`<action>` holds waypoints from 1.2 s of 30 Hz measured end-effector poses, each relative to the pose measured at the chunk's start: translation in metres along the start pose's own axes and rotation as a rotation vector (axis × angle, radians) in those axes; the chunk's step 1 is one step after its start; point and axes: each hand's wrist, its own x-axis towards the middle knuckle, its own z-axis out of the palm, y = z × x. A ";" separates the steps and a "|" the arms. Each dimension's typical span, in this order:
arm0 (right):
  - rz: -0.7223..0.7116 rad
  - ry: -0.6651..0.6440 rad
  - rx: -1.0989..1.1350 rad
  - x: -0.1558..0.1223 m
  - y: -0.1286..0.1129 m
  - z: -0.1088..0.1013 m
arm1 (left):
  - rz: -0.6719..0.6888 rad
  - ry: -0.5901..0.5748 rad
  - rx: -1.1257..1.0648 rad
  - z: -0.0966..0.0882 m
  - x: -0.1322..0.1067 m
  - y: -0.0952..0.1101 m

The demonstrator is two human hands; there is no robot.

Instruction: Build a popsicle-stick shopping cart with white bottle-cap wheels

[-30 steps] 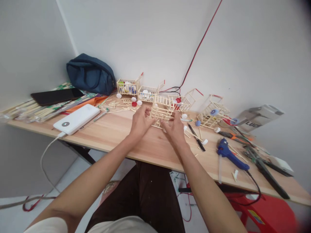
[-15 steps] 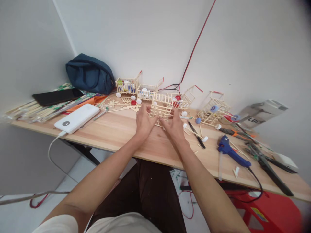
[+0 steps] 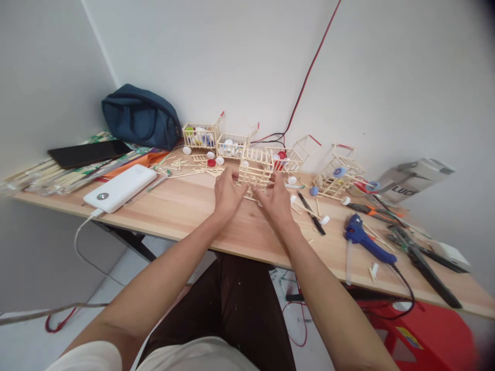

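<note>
A small cart frame built of thin wooden sticks (image 3: 255,174) stands on the wooden table (image 3: 185,206) in front of me. My left hand (image 3: 227,195) grips its left side with curled fingers. My right hand (image 3: 275,200) holds its right side, fingers bent round the sticks. Behind it stand other stick carts: one (image 3: 199,136) filled with coloured bottle caps, another (image 3: 233,146) with white caps, and a third (image 3: 288,158) with red caps. Loose caps (image 3: 212,163) and sticks lie around them.
A blue glue gun (image 3: 365,242) lies at the right with pliers (image 3: 371,210) and black tools (image 3: 423,268). A white power bank (image 3: 120,188), a black phone (image 3: 88,153) and a dark blue bag (image 3: 139,116) are at the left. A red stool (image 3: 429,335) stands under the table.
Both hands have drawn a little closer together on the stick frame. The view has shifted slightly; nothing else on the table has moved.
</note>
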 end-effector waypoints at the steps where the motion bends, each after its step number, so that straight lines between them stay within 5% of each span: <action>1: -0.001 0.001 -0.004 0.000 0.000 0.000 | 0.000 0.004 0.004 0.000 0.000 -0.001; 27: 0.025 -0.014 0.136 0.002 0.002 -0.009 | -0.004 0.025 0.083 0.006 0.000 -0.005; 31: 0.054 0.007 0.122 -0.001 -0.001 -0.040 | -0.002 0.029 0.093 0.005 -0.001 -0.004; 36: 0.078 -0.024 -0.230 -0.028 0.006 -0.125 | -0.009 0.037 0.104 0.004 -0.002 -0.002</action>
